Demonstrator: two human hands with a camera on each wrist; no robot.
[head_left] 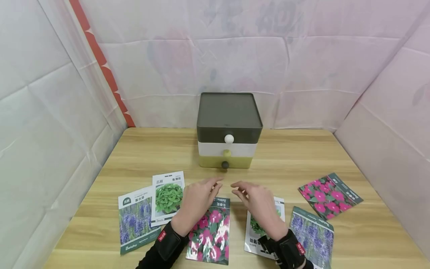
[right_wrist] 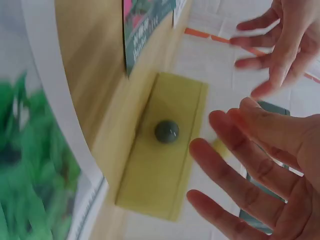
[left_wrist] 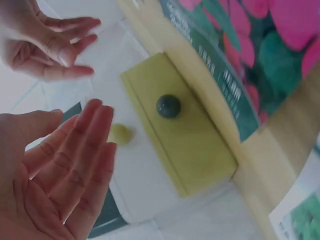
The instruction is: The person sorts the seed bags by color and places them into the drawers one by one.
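Two hands are hovering over the wooden surface (head_left: 302, 157), both empty with fingers relaxed and slightly spread. Nearest the person, the left hand (head_left: 196, 203) is hanging above the top edge of a pink-flower seed packet (head_left: 209, 235), while the right hand (head_left: 258, 203) is hanging above a green-leaf seed packet (head_left: 251, 231) that is showing only partly beneath it. Their fingertips are pointing toward each other with a small gap between them, not touching. To the left, a purple-flower seed packet (head_left: 136, 220) is lying beside another green-leaf packet (head_left: 168, 198), the two overlapping a little at their edges. To the right, a second purple-flower packet (head_left: 312, 235) is lying near the front edge, and a second pink-flower packet (head_left: 330, 196) is resting further out, tilted. Just beyond the fingertips, a small stacked drawer box (head_left: 229, 129) is standing on the surface, all drawers closed. Its yellow-green bottom drawer (head_left: 209, 161) is carrying a dark round knob (head_left: 225, 164), the nearest part to both hands. Above it, the white middle drawer (head_left: 211, 148) is showing a yellow knob (head_left: 227, 153), and the dark grey top drawer (head_left: 208, 135) a white knob (head_left: 229, 139).
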